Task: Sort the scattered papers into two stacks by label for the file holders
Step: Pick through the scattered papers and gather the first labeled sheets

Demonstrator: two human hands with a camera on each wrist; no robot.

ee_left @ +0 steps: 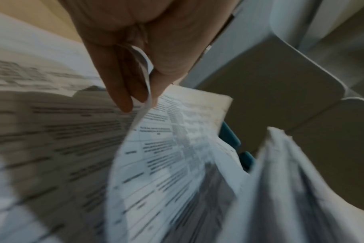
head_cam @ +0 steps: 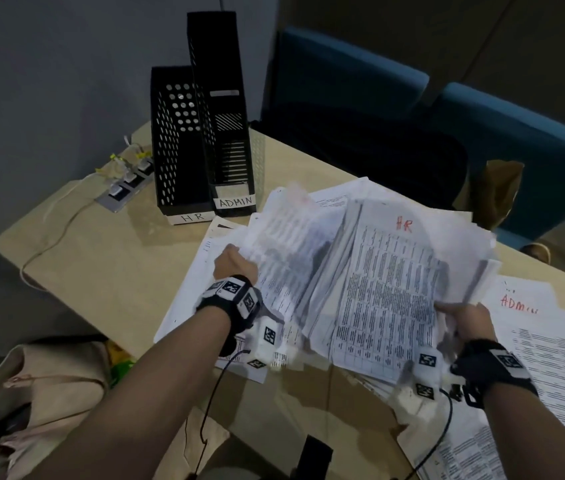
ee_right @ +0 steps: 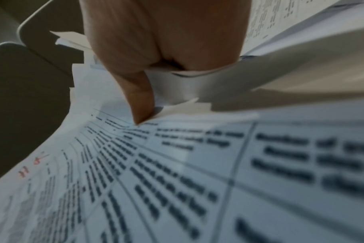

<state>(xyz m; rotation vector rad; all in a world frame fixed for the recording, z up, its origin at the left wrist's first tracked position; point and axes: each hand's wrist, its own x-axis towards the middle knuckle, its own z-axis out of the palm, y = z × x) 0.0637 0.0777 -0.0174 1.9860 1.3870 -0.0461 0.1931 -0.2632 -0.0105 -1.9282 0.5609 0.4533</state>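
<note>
A thick, messy bundle of printed sheets (head_cam: 388,271) is lifted off the table, its top page marked "HR" in red. My right hand (head_cam: 464,318) grips the bundle's right edge, thumb on top (ee_right: 141,102). My left hand (head_cam: 236,263) pinches a blurred sheet (head_cam: 284,251) at the bundle's left side; the left wrist view shows that sheet (ee_left: 166,148) caught between the fingers (ee_left: 123,92) and thumb. A page marked "ADMIN" (head_cam: 533,313) lies flat on the table at the right. Two black file holders stand at the back: "HR" (head_cam: 177,147) and "ADMIN" (head_cam: 229,133).
More loose sheets (head_cam: 205,289) lie under the bundle on the wooden table (head_cam: 108,258). A power strip with plugs (head_cam: 125,181) sits left of the holders. Blue chairs (head_cam: 516,140) stand behind the table, a beige bag (head_cam: 32,393) at the lower left.
</note>
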